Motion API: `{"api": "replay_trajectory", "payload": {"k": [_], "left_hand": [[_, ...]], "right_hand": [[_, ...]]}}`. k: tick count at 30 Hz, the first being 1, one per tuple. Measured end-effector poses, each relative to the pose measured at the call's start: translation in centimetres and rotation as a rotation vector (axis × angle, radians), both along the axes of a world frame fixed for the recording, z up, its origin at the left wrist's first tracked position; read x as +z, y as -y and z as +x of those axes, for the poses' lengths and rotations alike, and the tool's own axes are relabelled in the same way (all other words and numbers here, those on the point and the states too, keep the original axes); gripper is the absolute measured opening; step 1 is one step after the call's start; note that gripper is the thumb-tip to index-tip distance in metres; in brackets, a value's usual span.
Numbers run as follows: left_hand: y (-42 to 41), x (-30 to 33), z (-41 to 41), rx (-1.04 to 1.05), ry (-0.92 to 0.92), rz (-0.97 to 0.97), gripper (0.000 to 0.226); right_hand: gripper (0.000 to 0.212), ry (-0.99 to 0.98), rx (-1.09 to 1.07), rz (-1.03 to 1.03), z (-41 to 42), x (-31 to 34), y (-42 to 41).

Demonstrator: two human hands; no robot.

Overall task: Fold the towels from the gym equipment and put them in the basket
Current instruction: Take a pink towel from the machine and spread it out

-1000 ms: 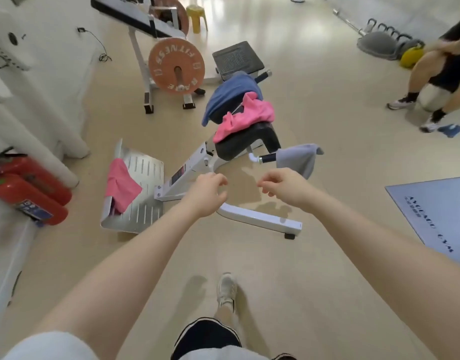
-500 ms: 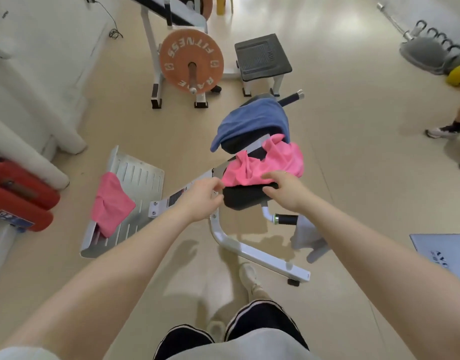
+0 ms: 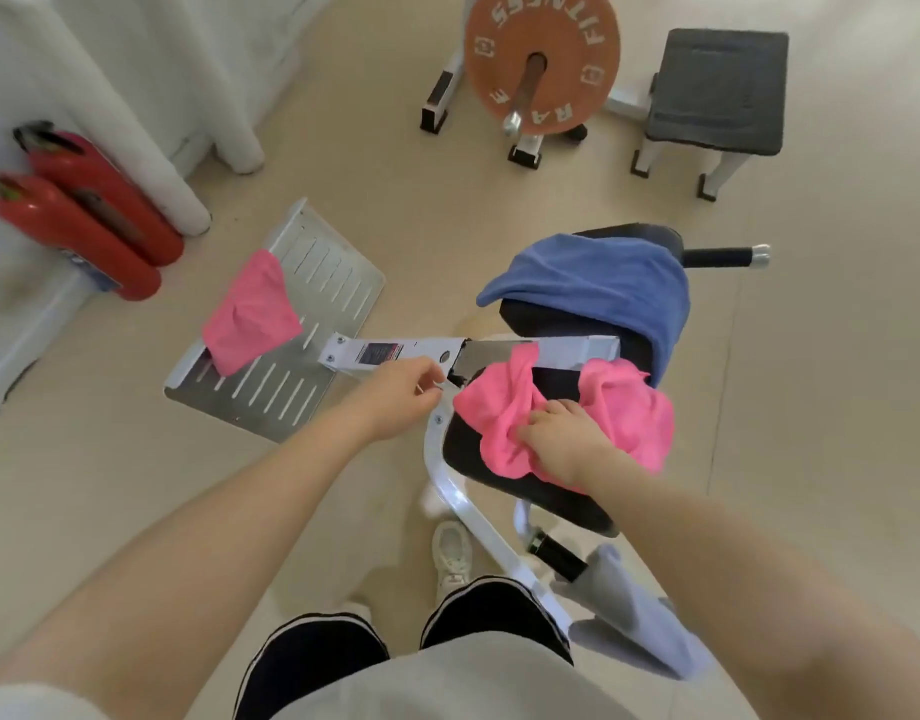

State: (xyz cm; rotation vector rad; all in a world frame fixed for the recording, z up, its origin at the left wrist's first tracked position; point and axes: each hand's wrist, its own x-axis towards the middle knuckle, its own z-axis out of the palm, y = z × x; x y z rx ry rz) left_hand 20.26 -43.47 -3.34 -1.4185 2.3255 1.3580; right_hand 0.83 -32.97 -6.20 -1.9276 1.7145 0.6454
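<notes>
A crumpled pink towel (image 3: 624, 418) lies on the lower black pad (image 3: 463, 449) of a white-framed gym machine. My right hand (image 3: 561, 439) grips a bunch of it near the middle. My left hand (image 3: 395, 394) hovers just left of the towel, over the white frame, with loosely curled fingers that hold nothing. A blue towel (image 3: 593, 283) is draped over the upper pad. A second pink towel (image 3: 250, 314) lies on the slotted metal footplate (image 3: 338, 272). A pale grey towel (image 3: 634, 615) hangs from the handle at lower right. No basket is in view.
Two red fire extinguishers (image 3: 83, 220) lie by the white wall at left. An orange weight plate (image 3: 541, 59) on a rack and a black-topped stool (image 3: 717, 85) stand beyond the machine. My legs and a white shoe (image 3: 450, 553) are beside the machine's base.
I have stepped closer to the machine. My right hand has moved onto the pink towel and taken hold of it, and my left hand has come up beside the towel's left edge.
</notes>
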Motion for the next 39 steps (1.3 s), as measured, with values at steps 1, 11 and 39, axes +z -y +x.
{"api": "replay_trajectory", "payload": {"k": [1, 11, 39], "left_hand": [[0.0, 0.0, 0.1, 0.029, -0.008, 0.012, 0.024], [-1.8, 5.2, 11.1, 0.358, -0.392, -0.093, 0.045], [-41.9, 7.3, 66.7, 1.324, -0.002, -0.22, 0.019]], "right_hand": [[0.027, 0.104, -0.064, 0.009, 0.2, 0.5, 0.7], [0.022, 0.919, -0.136, 0.028, 13.4, 9.7, 10.0], [0.006, 0.85, 0.625, 0.336, 74.1, 8.9, -13.3]]}}
